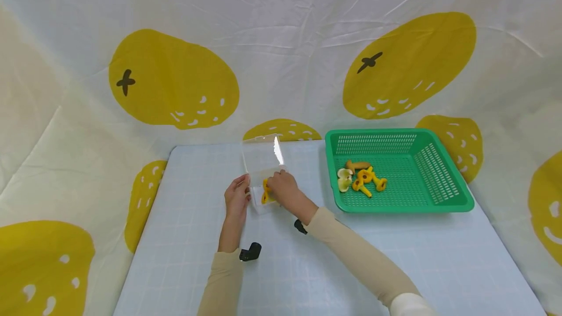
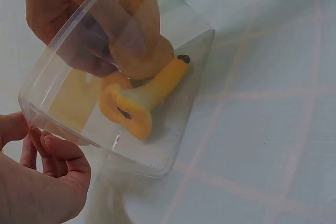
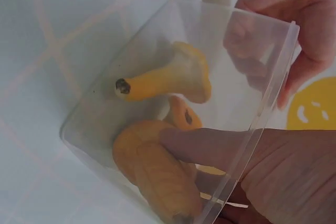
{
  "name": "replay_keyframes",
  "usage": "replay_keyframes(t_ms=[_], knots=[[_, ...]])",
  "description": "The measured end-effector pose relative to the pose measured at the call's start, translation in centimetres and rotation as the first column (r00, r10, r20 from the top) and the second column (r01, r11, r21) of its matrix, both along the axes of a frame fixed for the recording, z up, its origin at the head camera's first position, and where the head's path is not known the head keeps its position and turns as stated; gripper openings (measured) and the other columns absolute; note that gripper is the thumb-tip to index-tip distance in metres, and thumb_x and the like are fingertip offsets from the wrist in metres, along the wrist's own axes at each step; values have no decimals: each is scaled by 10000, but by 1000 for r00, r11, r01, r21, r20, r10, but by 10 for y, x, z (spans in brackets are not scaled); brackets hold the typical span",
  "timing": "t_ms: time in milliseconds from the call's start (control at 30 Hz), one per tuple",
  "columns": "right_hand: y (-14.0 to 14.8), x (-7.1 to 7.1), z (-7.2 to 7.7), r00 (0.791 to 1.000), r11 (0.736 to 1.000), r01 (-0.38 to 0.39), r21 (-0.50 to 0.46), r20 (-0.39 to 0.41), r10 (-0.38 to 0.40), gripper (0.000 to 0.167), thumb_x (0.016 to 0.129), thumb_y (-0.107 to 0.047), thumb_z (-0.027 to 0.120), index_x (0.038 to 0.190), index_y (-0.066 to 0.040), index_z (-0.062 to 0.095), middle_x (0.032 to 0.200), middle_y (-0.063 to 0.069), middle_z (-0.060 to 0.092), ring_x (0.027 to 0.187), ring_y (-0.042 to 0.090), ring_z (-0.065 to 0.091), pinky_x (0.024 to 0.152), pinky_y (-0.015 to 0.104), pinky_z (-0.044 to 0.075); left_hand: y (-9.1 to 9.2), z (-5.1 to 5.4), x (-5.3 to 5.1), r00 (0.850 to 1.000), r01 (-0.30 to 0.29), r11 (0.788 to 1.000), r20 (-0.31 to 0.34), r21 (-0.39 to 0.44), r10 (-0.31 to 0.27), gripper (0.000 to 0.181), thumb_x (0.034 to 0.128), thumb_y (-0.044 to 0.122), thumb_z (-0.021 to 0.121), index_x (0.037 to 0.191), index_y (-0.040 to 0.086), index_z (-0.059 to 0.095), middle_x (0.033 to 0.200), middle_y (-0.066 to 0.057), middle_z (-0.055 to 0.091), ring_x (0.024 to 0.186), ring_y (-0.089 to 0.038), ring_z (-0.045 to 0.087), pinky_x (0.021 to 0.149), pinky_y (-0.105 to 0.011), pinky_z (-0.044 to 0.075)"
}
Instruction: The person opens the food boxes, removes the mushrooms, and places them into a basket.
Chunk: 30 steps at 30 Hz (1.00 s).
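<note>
A clear plastic box (image 1: pixel 261 210) stands with its lid (image 1: pixel 262 154) raised at the back. My left hand (image 1: pixel 237 199) (image 2: pixel 47 182) pinches the box rim at its left side. My right hand (image 1: pixel 287 190) (image 3: pixel 278 166) reaches inside and grips an orange-brown mushroom (image 2: pixel 137 22) (image 3: pixel 163 179), thumb and fingers around its body. Beside that mushroom lie a yellow mushroom (image 1: pixel 265 194) (image 2: pixel 160 85) (image 3: pixel 189 74) with a dark stem end and another yellow piece (image 3: pixel 185 114), partly covered.
To the right a green basket (image 1: pixel 399 208) holds several yellow mushrooms (image 1: pixel 362 184), a brown one (image 1: pixel 357 165) and pale green-white pieces (image 1: pixel 344 179) at its left end. A pale checked cloth (image 1: pixel 184 184) covers the table. Behind hangs a fabric (image 1: pixel 281 77) printed with yellow fruit.
</note>
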State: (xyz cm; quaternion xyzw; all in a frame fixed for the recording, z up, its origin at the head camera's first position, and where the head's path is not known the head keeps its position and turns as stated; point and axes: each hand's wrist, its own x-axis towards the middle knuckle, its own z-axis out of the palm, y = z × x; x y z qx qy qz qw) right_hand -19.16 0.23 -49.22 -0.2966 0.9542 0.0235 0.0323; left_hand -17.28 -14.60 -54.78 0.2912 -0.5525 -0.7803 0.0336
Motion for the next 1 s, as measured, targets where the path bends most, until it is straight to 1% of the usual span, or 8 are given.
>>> replay_keyframes(t_ms=[133, 333, 467, 567, 600, 667, 800, 1000], knots=[[0, -1, 0, 999, 999, -31, -11, -16, 31, 121, 932, -173, 783, 1017, -101, 736, 908, 66, 654, 812, 223, 594, 693, 298, 525, 1, 1, 0, 1000, -2, 1000, -10, 1, 2, 349, 994, 260, 711, 1249, 27, 664, 958, 12, 602, 781, -113, 497, 613, -188, 429], [4, -3, -1, 996, 993, -86, -78, -14, 85, 100, 956, -111, 742, 1044, -67, 725, 940, 100, 638, 826, 240, 596, 685, 319, 552, 2, 1, 1, 1000, 1, 1000, -10, 5, -1, 349, 993, 255, 713, 1248, 21, 663, 938, 24, 603, 764, -97, 496, 608, -190, 423], [10, -7, -2, 992, 981, -125, -148, -33, 122, 55, 970, -68, 713, 1019, -48, 730, 932, 109, 629, 810, 244, 586, 678, 319, 551, 1, 2, 1, 1000, 0, 1000, -11, 7, 0, 368, 995, 253, 711, 1266, 10, 656, 941, 24, 597, 753, -92, 490, 598, -183, 415], [15, -10, -3, 990, 960, -139, -242, -39, 134, 55, 982, -38, 683, 1010, -43, 731, 930, 101, 623, 811, 239, 584, 689, 313, 548, 0, 2, 2, 1000, 4, 1000, -12, 2, -4, 379, 996, 252, 709, 1275, 3, 651, 942, 26, 591, 752, -89, 487, 594, -176, 412], [17, -12, -3, 990, 948, -140, -285, -34, 136, 58, 980, -29, 683, 1011, -36, 731, 931, 101, 623, 816, 240, 587, 699, 315, 549, 1, 3, 2, 1000, 4, 1000, -12, 1, -4, 380, 996, 253, 709, 1275, 2, 650, 940, 28, 591, 753, -90, 488, 593, -174, 412], [21, -13, -3, 990, 915, -132, -382, -12, 138, 66, 968, -14, 694, 1019, -24, 734, 940, 101, 624, 837, 242, 598, 737, 325, 554, 1, 3, 3, 1000, 2, 1000, -12, -1, -2, 374, 995, 251, 711, 1269, 5, 651, 939, 27, 591, 756, -94, 489, 592, -174, 413], [28, -15, -1, 990, 833, -108, -543, 21, 142, 91, 925, 4, 743, 1016, 3, 744, 954, 114, 640, 888, 269, 633, 804, 369, 569, 2, 3, 3, 1000, -3, 1000, -1, -10, 3, 352, 992, 261, 714, 1251, 28, 661, 957, 15, 596, 776, -106, 494, 599, -178, 421], [37, -15, -5, 993, 718, -65, -693, 25, 114, 123, 922, 13, 741, 1044, 18, 739, 987, 115, 650, 919, 263, 644, 866, 363, 570, 1, 3, 1, 1000, 8, 1000, 11, -26, -8, 360, 1000, 281, 704, 1266, 41, 663, 1028, -22, 596, 828, -148, 509, 613, -182, 439]])
